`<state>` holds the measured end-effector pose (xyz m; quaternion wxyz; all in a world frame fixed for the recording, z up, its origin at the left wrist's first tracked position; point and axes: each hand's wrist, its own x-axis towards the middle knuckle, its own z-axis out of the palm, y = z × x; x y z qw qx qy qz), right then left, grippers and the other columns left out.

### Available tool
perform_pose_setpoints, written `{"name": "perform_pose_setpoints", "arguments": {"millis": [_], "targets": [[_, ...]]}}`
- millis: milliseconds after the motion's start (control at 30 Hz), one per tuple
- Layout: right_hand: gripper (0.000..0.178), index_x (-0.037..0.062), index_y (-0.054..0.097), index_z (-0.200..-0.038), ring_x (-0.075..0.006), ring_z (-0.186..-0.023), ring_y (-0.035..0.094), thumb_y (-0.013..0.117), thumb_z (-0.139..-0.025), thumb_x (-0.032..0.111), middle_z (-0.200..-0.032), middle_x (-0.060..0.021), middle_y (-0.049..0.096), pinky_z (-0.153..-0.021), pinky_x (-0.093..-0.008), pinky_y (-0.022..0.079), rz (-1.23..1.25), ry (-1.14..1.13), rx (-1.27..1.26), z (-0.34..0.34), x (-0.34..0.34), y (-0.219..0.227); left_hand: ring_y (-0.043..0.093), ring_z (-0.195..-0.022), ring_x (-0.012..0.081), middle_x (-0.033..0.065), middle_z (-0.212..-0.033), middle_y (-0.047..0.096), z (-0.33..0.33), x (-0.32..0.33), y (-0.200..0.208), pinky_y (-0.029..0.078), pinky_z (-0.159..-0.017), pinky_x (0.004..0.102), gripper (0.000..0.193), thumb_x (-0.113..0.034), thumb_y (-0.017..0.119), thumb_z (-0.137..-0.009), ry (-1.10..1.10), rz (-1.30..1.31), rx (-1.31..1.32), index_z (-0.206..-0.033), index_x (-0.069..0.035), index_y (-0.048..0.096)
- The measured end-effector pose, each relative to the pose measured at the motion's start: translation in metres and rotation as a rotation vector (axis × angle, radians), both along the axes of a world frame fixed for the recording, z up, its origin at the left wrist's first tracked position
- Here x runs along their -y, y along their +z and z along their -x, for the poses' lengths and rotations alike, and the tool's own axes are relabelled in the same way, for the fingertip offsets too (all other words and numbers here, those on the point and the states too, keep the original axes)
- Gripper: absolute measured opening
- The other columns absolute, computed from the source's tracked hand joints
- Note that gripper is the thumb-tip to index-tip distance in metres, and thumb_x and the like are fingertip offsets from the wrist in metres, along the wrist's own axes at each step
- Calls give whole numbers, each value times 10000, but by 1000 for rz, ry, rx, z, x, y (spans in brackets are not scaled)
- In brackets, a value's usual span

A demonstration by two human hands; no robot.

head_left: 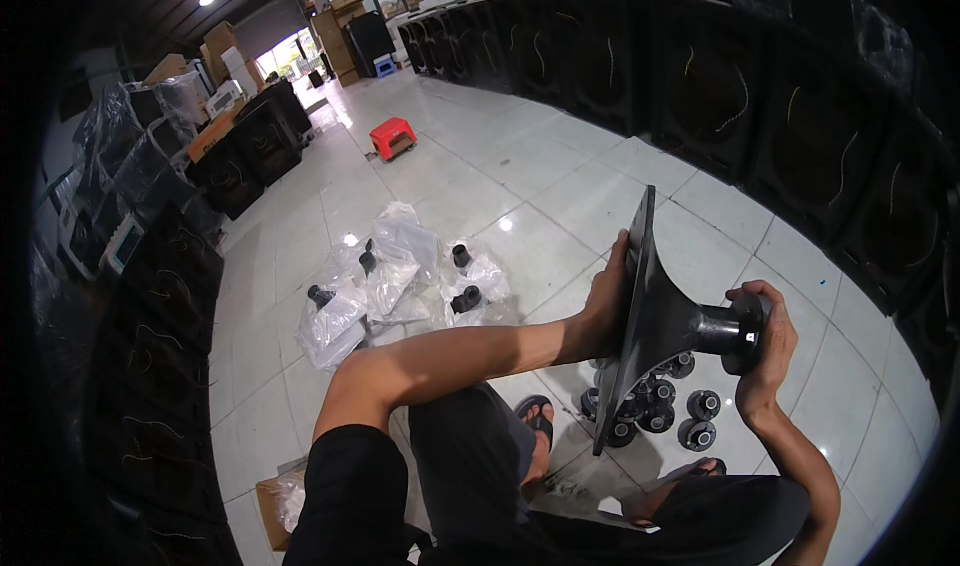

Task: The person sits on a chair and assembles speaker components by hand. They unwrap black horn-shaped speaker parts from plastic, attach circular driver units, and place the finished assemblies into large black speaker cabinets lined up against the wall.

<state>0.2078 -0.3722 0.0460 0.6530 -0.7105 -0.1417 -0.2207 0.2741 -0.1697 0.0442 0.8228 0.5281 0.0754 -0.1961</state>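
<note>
A black speaker horn [662,316] is held sideways in front of me, its wide flat flange to the left and its narrow neck to the right. My left hand [604,306] grips the flange, with its palm and fingers against the mouth side; part of that hand is hidden. At the neck's end sits a round black compression driver [742,334]. Around its back curl the fingers of my right hand [774,351]. Below the horn, several more round black drivers [658,411] stand on the floor, some hidden by the flange.
Several horns in clear plastic bags [395,266] lie on the tiled floor ahead. Black speaker cabinets [700,96] with loose wires line the right side, and more cabinets [160,366] the left. A red stool [393,139] stands farther off. An open cardboard box [272,516] is at lower left.
</note>
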Motion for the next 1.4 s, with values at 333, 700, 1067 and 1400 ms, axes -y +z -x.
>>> {"name": "perform_pose_setpoints", "arguments": {"millis": [333,700,1067,1400], "targets": [[625,-49,472,-1128,-248,-905,584,411,-872,518,-971,-190,551,-812,-345,473,-347,129,122,-7,-16,7,440,-544,80,36,-523,465,-2,-5,47,369,-509,289,759,-632,431,-938,395,-598,950,-621,47,550],[647,-36,485,-1210,-237,-916,596,336,-927,527,-1086,-175,593,-815,-335,474,-177,122,-178,-16,-4,15,508,-691,126,59,-693,532,-23,-11,43,410,-606,305,744,-651,481,-908,361,-305,683,-818,80,582],[493,-107,562,-1071,-380,-881,620,560,-790,299,-1076,-296,581,-757,-393,520,383,-94,718,-10,-1,21,570,-955,173,107,-1056,579,1,-30,19,487,-850,304,311,-186,565,-946,-554,270,273,-1177,18,528],[652,-115,536,-1184,-362,-962,600,631,-817,416,-1127,-295,568,-793,-393,493,171,-35,814,-17,1,17,545,-938,141,81,-1047,570,20,-6,46,466,-823,251,286,-202,491,-983,-602,508,114,-1192,-9,521]]}}
